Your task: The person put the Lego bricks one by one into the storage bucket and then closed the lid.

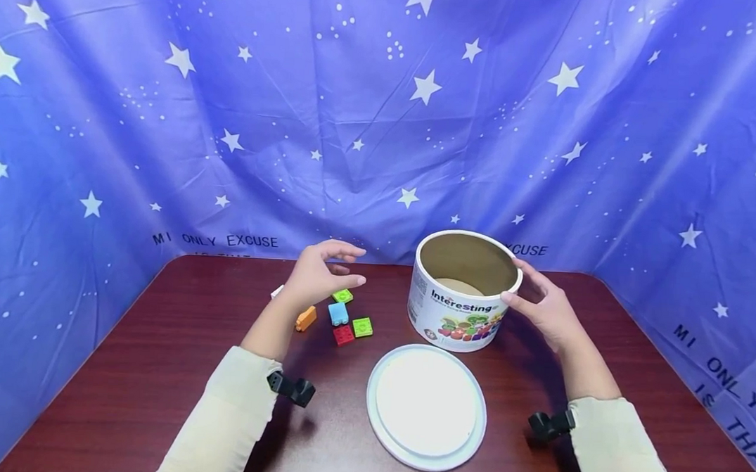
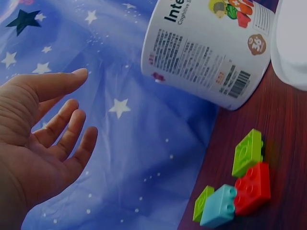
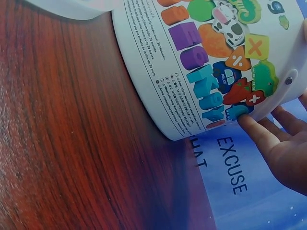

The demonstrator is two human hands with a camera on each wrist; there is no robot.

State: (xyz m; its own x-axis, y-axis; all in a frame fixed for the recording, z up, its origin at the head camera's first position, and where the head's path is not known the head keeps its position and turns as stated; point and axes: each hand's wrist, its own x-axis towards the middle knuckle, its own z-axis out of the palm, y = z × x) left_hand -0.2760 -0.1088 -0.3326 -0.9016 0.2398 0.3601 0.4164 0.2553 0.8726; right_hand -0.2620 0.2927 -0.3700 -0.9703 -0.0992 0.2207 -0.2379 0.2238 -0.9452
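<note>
A white toy bucket (image 1: 453, 317) with printed pictures stands upright at the back of the table, its top uncovered and its inside bare down to the bottom. My right hand (image 1: 542, 310) holds its right side at the rim, thumb at the front and fingers farther back. In the right wrist view, the thumb (image 3: 256, 132) presses on the printed wall. My left hand (image 1: 319, 272) hovers left of the bucket, fingers loosely bent around nothing. Below it lie building blocks: a blue block (image 1: 338, 314), a red block (image 1: 343, 334), an orange block (image 1: 306, 319) and a green block (image 1: 363, 326).
A round white lid (image 1: 426, 400) lies on the dark red table (image 1: 176, 368) in front of the bucket. Another green block (image 1: 342, 296) and a white piece (image 1: 277, 291) are partly covered by the left hand. Blue star-printed cloth (image 1: 357, 122) hangs around the table.
</note>
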